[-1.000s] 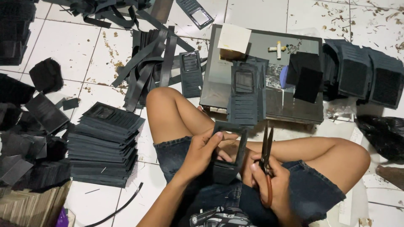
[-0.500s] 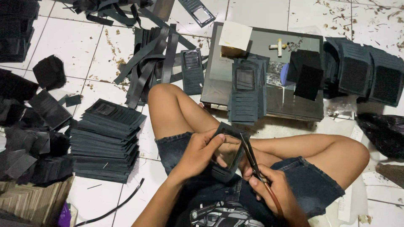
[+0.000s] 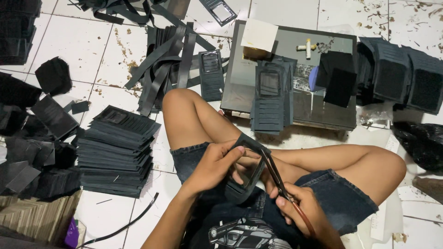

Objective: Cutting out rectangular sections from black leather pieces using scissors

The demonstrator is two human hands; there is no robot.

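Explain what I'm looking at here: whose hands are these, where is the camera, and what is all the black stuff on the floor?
There is no machine here. The camera sits on a person's head and looks down at their own lap; they sit cross-legged on a white tiled floor. The left hand holds a black frame-shaped piece with a see-through window. The right hand grips scissors, whose blades lie along the piece's right edge. To the person's left stands a stack of similar black pieces, with loose black strips beyond the knee. Ahead lies a dark board carrying more window pieces, a white card and a small white cross-shaped fitting. More black stacks lie at the far right.
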